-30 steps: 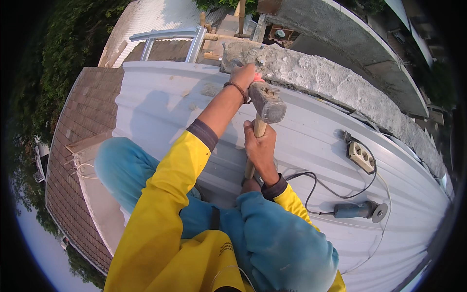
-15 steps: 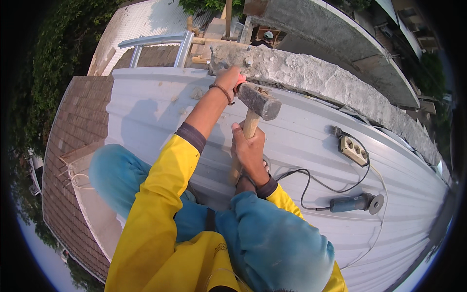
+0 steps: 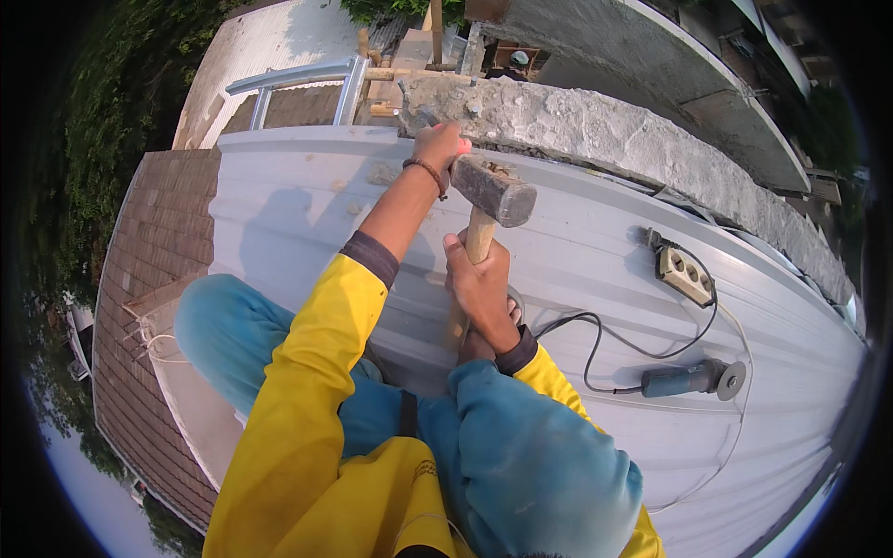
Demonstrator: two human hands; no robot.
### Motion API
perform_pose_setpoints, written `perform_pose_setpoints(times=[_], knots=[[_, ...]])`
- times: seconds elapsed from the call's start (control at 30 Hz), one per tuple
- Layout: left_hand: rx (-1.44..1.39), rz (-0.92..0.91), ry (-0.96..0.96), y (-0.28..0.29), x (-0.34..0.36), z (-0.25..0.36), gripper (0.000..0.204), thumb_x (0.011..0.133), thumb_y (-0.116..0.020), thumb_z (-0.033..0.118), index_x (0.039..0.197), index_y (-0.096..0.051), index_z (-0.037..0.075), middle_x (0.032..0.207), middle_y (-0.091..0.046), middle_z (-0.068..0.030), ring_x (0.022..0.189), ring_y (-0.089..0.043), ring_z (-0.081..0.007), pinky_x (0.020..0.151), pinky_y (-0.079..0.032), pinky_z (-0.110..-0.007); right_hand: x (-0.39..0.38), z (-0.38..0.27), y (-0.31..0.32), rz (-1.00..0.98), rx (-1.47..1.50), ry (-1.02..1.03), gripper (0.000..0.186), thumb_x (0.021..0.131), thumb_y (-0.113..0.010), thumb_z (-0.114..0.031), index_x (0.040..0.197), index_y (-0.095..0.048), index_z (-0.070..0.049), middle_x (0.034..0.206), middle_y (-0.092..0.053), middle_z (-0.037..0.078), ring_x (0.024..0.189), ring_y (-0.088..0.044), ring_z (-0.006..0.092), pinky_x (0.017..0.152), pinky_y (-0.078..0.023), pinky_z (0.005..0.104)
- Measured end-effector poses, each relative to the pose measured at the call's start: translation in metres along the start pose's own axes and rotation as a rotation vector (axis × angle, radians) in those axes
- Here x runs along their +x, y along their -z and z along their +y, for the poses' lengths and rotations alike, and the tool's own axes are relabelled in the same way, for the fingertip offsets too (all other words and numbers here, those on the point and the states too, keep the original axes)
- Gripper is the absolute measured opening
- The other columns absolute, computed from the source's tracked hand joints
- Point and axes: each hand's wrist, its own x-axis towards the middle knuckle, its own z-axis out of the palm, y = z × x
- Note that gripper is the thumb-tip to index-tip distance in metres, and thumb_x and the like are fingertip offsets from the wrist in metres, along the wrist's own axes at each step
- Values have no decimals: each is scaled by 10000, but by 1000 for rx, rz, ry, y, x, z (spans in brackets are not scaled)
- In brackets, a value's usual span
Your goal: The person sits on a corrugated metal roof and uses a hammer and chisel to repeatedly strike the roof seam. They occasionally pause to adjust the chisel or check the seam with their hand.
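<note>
My right hand (image 3: 484, 281) is wrapped round the wooden handle of a club hammer (image 3: 495, 193). The hammer's heavy grey head is close to my left hand (image 3: 435, 149), near the wall edge. That left hand is closed round a chisel (image 3: 462, 146), of which a reddish grip shows. Its grey tip seems to reach the rough concrete wall top (image 3: 577, 116) just beyond my fingers. Most of the chisel is hidden by my hand and the hammer head, so I cannot tell whether the two touch.
I crouch on a pale ribbed metal roof (image 3: 577, 260). To the right lie an angle grinder (image 3: 684, 380) and a power strip (image 3: 686, 276), with loose cables around them. A metal frame (image 3: 349, 88) stands beyond the roof edge. Brown shingles (image 3: 158, 251) slope away at left. Someone in a helmet (image 3: 519, 58) is below.
The view has shifted slightly, so the grinder and power strip appear farther right. Both hands keep their grips, and the hammer head stays close to my left hand.
</note>
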Motion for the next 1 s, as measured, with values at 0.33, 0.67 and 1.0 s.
perform_pose_setpoints(times=[0.33,0.67,1.0], knots=[[29,-85,72,9,13,4,151,871,-605,209,927,-594,70,840,-641,-78,586,-582,-155,473,-456,-337,10,1,-10,84,224,206,203,995,-622,-125,840,-518,-46,597,-484,3,465,-442,76,427,-361,262],[97,-88,-35,9,10,-1,152,887,-596,180,907,-585,29,775,-627,-92,527,-540,-151,443,-473,-324,-8,5,15,116,107,330,203,953,-693,-131,871,-532,-38,667,-524,7,498,-468,87,445,-391,258],[-80,-107,65,-8,-9,14,186,872,-641,263,892,-580,88,802,-618,-64,576,-578,-162,472,-460,-347,-8,-23,30,177,-56,468,180,974,-671,-103,902,-517,-46,694,-506,-1,541,-460,74,473,-383,237]])
